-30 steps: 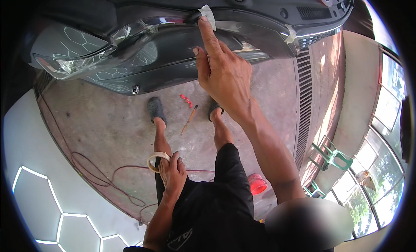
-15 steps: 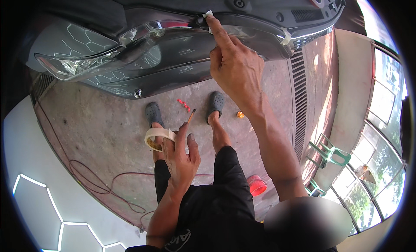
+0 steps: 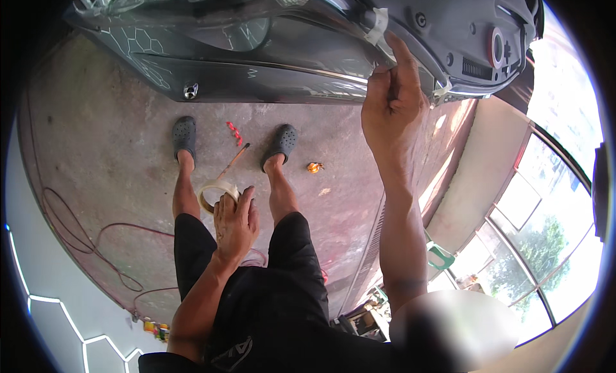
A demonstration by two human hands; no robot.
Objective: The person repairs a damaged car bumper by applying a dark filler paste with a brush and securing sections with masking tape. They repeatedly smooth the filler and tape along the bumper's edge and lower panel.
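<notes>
A cream roll of masking tape (image 3: 206, 194) is held at the fingers of my left hand (image 3: 236, 228), low in front of my legs. My right hand (image 3: 398, 110) reaches up to the dark grey car's front edge, its index finger stretched out and the thumb apart from it. That fingertip is at a short strip of masking tape (image 3: 378, 25) stuck across the seam. Nothing shows between the right hand's fingers; the lower ones are partly hidden. Another tape piece (image 3: 441, 89) sits farther right along the edge. The glossy bumper (image 3: 295, 74) curves below.
A pinkish-white ring (image 3: 496, 47) lies on the black plastic cover. On the floor are a red twisted piece (image 3: 235, 134) and an orange object (image 3: 314, 167). A thin stick (image 3: 233, 161) appears beyond the tape roll. A dark red hose (image 3: 96, 248) loops at left; a green chair (image 3: 440, 256) stands right.
The view has shifted rightward along the car. My right index finger has moved from one tape spot to the tape strip farther right. My left hand still has the tape roll.
</notes>
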